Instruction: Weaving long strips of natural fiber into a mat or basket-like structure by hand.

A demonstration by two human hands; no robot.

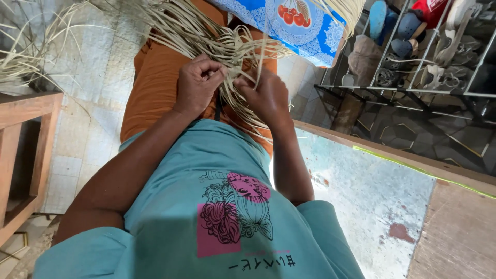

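Note:
A bundle of pale, flat straw-like strips [186, 31] fans across my lap, over orange trousers [155, 82]. My left hand [199, 85] is closed around several strips near the middle of the bundle. Just to its right, my right hand [266, 95] pinches other strips, one thin strand rising straight up between the hands. The fingertips of both hands are partly hidden among the strips. My teal printed shirt fills the lower part of the view.
A wooden frame [26, 150] stands at the left on the tiled floor. A blue patterned cloth [305, 31] lies beyond the strips. A metal rack with shoes [429, 51] is at the upper right. A wooden-edged ledge [392, 155] runs diagonally on the right.

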